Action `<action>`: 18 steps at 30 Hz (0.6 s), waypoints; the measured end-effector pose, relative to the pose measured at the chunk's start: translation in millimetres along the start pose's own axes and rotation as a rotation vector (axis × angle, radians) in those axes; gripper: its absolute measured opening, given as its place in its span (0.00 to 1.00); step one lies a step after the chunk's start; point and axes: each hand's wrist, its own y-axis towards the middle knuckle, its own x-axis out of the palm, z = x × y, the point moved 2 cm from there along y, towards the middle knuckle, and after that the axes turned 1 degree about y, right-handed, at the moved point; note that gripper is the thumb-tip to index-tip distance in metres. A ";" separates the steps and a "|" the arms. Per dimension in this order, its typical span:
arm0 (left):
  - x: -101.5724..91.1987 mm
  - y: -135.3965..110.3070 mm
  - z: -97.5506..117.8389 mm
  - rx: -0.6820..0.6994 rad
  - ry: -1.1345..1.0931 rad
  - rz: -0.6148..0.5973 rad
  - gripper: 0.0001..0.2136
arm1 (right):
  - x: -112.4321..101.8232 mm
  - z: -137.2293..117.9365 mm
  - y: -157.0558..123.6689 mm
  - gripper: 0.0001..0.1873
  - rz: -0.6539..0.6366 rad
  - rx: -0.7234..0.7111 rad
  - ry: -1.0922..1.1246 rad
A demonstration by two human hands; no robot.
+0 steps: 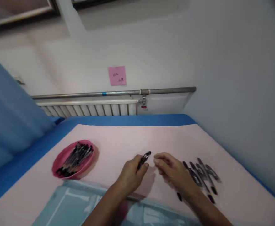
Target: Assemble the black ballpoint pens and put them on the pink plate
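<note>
My left hand (134,172) is closed around a dark glossy pen (144,159). The pen's black end points up and away from me, past the thumb. Just to its right hovers my right hand (171,169), apart from the pen. Its thumb and fingertips are brought together, and whatever lies between them cannot be made out. Several grey pens with black ends (207,175) lie loose on the pink surface, right of this hand. Another black pen end (179,196) shows from beneath the right hand; the rest of it is hidden.
A pink basket (56,168) full of black and clear pens stands to the left. Light blue plastic packaging (69,201) lies along the near edge, under my forearms. The pink-topped table (118,135) has a blue border. Behind are a radiator (99,109) and a wall.
</note>
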 end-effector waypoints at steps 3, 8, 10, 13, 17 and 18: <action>-53.4 -7.2 -25.4 -0.200 0.369 0.305 0.10 | -14.8 1.7 6.9 0.13 0.095 0.016 0.078; -141.0 -28.1 -83.8 -0.514 0.745 0.418 0.14 | -34.9 -9.3 2.9 0.10 0.200 0.032 0.073; -160.6 -28.1 -106.1 -0.635 0.881 0.334 0.14 | -40.0 -12.2 2.4 0.10 0.230 -0.001 0.054; -170.9 -26.8 -122.3 -0.671 0.974 0.270 0.17 | -45.2 -12.5 2.4 0.11 0.252 -0.046 0.001; -162.8 -29.4 -123.6 -0.617 0.857 0.317 0.22 | -48.0 -12.0 0.8 0.11 0.282 -0.038 -0.113; -160.6 -29.7 -125.4 -0.626 0.848 0.351 0.20 | -48.1 -11.6 1.0 0.11 0.278 -0.033 -0.145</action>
